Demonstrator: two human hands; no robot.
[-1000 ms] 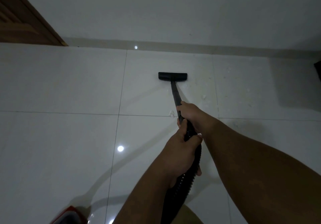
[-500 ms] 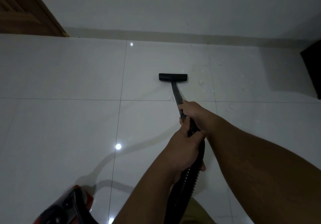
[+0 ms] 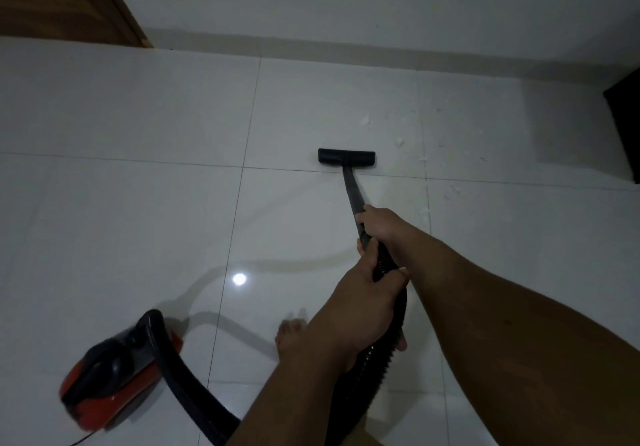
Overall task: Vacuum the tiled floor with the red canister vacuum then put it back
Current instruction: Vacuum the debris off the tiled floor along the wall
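White tiled floor (image 3: 138, 220), both hands curled round black wand (image 3: 351, 189), left hand (image 3: 363, 307) behind right hand (image 3: 384, 224), red canister vacuum (image 3: 114, 369) lower left

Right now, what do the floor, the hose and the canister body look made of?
Floor: glazed ceramic or porcelain tile, probably; glossy, mirrors a ceiling light, thin grout lines.
Hose: flexible ribbed plastic, matte black; corrugations show below the left hand.
Canister: moulded plastic by the look, red shell with black top, slight sheen.
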